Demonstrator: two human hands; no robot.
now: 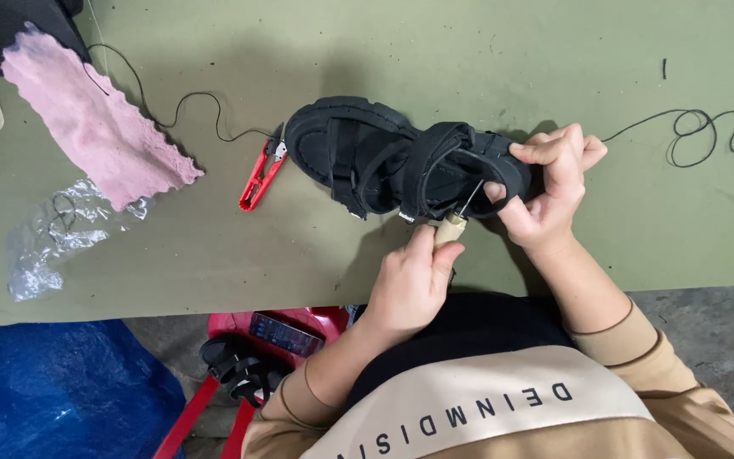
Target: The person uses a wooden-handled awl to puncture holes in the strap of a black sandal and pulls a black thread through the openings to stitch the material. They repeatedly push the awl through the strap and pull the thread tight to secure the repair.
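Note:
A black chunky strapped sandal lies on its side on the olive-green table. My right hand grips its heel end, thumb pressed against the sole rim. My left hand is closed round the pale wooden handle of an awl. The awl's thin metal needle points up into the sandal's edge by the heel strap, right beside my right thumb.
Red thread snips lie left of the sandal, with black thread running past them. A pink cloth and crumpled clear plastic sit far left. More looped black thread lies at the right. Below the table edge are a phone, another black sandal and a blue tarp.

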